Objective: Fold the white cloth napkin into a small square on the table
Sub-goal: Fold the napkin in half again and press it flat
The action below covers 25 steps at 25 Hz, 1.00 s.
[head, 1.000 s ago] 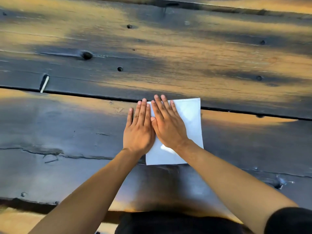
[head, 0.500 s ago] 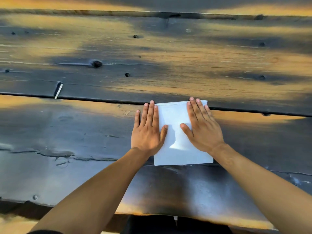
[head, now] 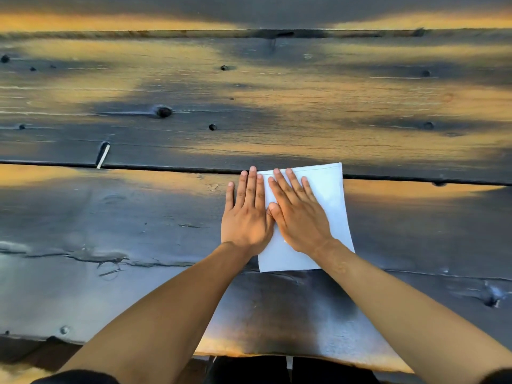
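Two hands are lying flat on a white cloth napkin [head: 329, 195], which is looking like a neat, upright rectangle with crisp edges and a stitched hem running along its far side. It is sitting on the dark, weathered wooden counter [head: 138, 231], its far edge just crossing the gap between two planks, its near edge showing below the wrists.

The right hand [head: 299, 217] is pressing palm-down on the napkin's left half, fingers straight and slightly spread, pointing away from the person and leaning a little to the left. To the right of this hand a bare strip of the cloth is showing.

The left hand [head: 248, 217] is resting palm-down right beside it, fingers straight and close together. It is lying mostly on the counter along the napkin's left edge, and its thumb side is covering that edge. The right thumb is touching the left hand's inner side. Neither hand is gripping anything; both are simply pressing flat.
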Motion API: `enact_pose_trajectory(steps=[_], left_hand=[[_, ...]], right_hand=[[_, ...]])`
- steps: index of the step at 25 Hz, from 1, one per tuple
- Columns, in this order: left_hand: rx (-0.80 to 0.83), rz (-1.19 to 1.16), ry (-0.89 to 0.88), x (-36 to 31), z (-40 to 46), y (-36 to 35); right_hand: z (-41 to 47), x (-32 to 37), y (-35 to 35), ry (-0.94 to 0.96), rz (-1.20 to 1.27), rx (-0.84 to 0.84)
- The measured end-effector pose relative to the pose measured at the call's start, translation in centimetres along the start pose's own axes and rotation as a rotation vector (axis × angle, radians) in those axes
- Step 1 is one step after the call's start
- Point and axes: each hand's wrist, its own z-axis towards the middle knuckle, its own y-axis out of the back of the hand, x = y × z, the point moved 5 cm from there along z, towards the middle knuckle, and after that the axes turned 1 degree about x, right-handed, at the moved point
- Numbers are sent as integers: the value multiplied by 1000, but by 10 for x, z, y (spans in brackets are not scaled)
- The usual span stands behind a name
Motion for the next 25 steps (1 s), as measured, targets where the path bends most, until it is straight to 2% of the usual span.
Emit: enact_pose_trajectory(steps=[3,7,12,15,17,20,23,25], left_hand=[[8,-29,-1,0,0,2],[15,-31,4,-1,0,3],[25,-80,-11,-1,-1,7],[-79,-249,31,0,-6,22],[-160,-268,18,-3,-18,27],[-99,-114,-109,-13,-50,10],[-17,6,-38,-5,-64,-8],[-7,40,-28,-3,-63,-13]], right_hand=[[-12,-28,1,-19,-75,-5],[-28,-79,4,-192,-67,4],[-27,-79,6,-213,-75,23],[-26,-73,15,-257,-77,37],[-24,-55,19,-306,-44,-4],[-29,-5,16,-224,37,-112],[-43,32,-8,-83,36,-52],[-53,18,-17,-72,0,-8]])
